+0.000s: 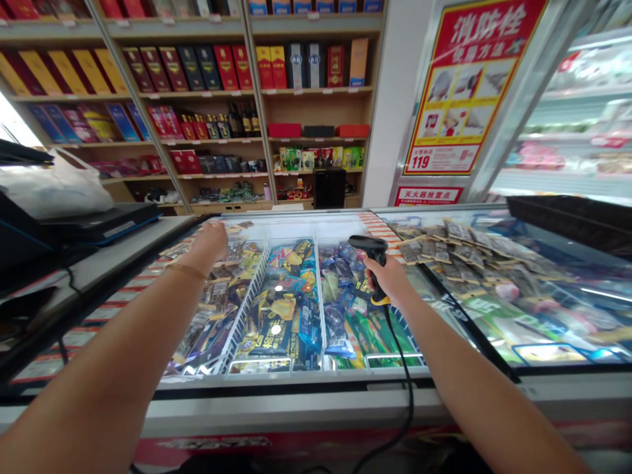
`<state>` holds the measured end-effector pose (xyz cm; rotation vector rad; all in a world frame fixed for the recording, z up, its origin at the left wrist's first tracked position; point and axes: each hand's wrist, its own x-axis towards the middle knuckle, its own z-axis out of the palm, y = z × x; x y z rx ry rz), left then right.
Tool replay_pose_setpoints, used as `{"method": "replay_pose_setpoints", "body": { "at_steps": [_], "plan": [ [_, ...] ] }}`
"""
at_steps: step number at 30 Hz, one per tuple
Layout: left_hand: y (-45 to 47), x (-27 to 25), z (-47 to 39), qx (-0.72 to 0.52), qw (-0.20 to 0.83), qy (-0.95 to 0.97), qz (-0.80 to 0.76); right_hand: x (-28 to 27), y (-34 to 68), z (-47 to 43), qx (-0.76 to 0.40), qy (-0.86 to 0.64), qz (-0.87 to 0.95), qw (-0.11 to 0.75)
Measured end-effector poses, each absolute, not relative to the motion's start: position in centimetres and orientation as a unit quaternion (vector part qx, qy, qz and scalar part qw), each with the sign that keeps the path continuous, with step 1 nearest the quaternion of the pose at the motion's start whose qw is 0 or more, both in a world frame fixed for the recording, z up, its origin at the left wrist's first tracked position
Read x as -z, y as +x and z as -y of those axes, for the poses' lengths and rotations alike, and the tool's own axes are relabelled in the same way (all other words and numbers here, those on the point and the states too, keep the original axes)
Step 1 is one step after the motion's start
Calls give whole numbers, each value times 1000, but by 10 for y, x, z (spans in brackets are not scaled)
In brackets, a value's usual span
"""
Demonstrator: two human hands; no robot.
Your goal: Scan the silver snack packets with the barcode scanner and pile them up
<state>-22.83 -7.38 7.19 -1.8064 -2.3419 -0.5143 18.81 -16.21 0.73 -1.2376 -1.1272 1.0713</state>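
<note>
The scanner is in the right hand of the person, above the middle part of a long freezer. The fingers of this hand are wrapped around its handle, and its black head points toward the left. From the bottom of the handle a black cable hangs down over the front edge of the freezer. The left hand is stretched forward above the left part of the freezer (its fingers are blurred, so one cannot tell whether they hold something). Below the hands lie colourful packs, separated by white wire dividers. At the right, many small packets are spread. At the left, a white plastic bag rests on a dark device. Behind stand shelves with boxes and bottles.
</note>
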Motion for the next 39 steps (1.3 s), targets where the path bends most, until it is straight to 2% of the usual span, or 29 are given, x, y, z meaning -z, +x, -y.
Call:
{"method": "replay_pose_setpoints", "body": {
  "at_steps": [3, 4, 10, 14, 18, 24, 39],
  "plan": [
    [-199, -80, 72, 138, 89, -641, 750, -7, 188, 162, -449, -522, 479, 545],
    [-184, -81, 72, 161, 77, -660, 729, -6, 189, 161, -448, -521, 480, 546],
    [-70, -50, 60, 393, -175, -671, 604, -3, 190, 160, -427, -530, 483, 551],
    [-19, -12, 54, 475, -240, -655, 537, -3, 191, 162, -431, -533, 487, 541],
    [-8, 16, 50, 522, -278, -612, 525, -1, 191, 162, -416, -542, 504, 528],
    [-20, 35, 41, 569, -394, -501, 520, 3, 188, 166, -392, -553, 533, 506],
    [-26, 45, 33, 608, -426, -455, 493, -12, 170, 190, -366, -582, 577, 440]
  ]
}}
